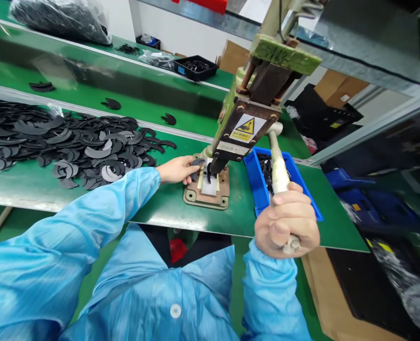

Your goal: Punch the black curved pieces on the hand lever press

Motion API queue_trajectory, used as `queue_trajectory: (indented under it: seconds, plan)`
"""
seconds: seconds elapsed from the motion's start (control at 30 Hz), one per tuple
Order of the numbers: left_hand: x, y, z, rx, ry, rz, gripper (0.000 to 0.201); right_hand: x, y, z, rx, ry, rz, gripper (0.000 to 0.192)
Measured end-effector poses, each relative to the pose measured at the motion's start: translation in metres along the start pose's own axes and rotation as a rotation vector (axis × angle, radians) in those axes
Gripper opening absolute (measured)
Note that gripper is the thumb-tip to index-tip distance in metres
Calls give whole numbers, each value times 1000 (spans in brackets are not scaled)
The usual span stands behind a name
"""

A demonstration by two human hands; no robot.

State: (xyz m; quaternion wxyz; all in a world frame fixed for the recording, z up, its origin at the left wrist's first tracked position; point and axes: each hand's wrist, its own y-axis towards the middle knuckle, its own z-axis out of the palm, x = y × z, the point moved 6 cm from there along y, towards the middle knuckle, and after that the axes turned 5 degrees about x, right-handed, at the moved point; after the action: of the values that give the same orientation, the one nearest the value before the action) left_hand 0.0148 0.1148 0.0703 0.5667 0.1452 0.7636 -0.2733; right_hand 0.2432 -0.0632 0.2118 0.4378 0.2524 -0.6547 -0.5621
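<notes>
Clamping the hand-press lever (pixel 279 166) with the right hand (pixel 288 222), pinching with the left hand (pixel 177 170) beside the ram (pixel 218 166) a curved black piece (pixel 197 162), probably light, stiff, best held by its edge

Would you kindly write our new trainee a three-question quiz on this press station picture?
1. True or false: the right hand grips the lever while the left hand holds a dark piece.
2. What stands to the right of the press base in this view? A) heap of dark parts; B) blue bin; C) clear plastic bag.
3. Fill in: the warning sign on the press shows a ... triangle.

Key: 1 true; 2 B; 3 yellow.
</notes>
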Motion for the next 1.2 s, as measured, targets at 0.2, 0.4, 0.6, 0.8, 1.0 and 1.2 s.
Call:
queue_trajectory:
  seconds: [0.2,0.4,0.6,0.8,1.0,1.2]
  plan:
    - [5,15,16,8,-130,-23,20,0,1,1,7,-5,-3,43]
    - [5,14,15,18,-179,-46,18,-2,1,3,-43,24,-31,46]
    - [2,16,12,23,-86,-2,17,-2,1,3,-46,-8,-18,47]
    - [5,20,8,76,4,-1,15,-2,-1,5,-99,19,-35,48]
    - [4,23,8,125,-123,-158,18,-4,-2,6,-129,63,-36,52]
    - [7,18,13,140,-292,-326,17,-6,2,5,-119,74,-58,51]
